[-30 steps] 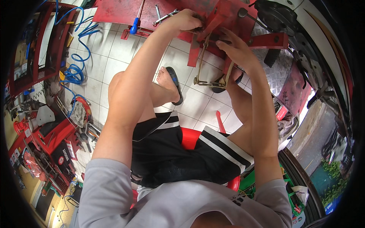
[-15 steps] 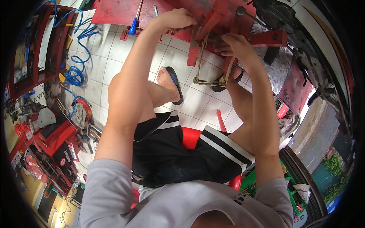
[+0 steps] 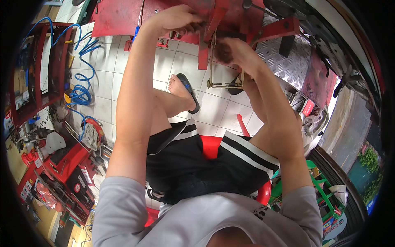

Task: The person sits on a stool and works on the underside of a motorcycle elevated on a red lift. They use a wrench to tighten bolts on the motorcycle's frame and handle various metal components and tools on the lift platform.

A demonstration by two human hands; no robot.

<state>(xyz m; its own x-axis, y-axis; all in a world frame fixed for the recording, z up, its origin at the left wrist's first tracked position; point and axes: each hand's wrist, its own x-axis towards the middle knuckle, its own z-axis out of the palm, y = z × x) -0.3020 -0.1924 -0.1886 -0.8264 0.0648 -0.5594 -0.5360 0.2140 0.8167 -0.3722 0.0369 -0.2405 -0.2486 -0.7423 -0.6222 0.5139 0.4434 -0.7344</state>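
My left hand [image 3: 179, 19] is over the red metal bench [image 3: 119, 20], with its fingers curled beside a red upright bar [image 3: 215, 20]. Whatever its fingertips hold is too small and dark to make out. Just right of the bar, my right hand [image 3: 238, 54] has its darkened fingers bent in, close to a thin brass-coloured metal bracket [image 3: 222, 86]. This bracket hangs below the bar over the tiles. Whether the right fingers grip the bracket or a small part is hidden. A screwdriver with a blue handle [image 3: 136, 32] lies partly behind my left forearm.
Red arms [image 3: 277, 29] of the stand reach out to the right, near dark machine parts [image 3: 317, 33]. A coiled blue hose [image 3: 80, 95] lies on the left, by a red tool trolley [image 3: 66, 154]. Under me is a red stool [image 3: 211, 146]; a green rack [image 3: 321, 189] stands lower right.
My right hand has shifted left and its fingers, stretched out before, are now curled beside the bracket. The left hand stays by the bar. The whole view has shifted slightly.
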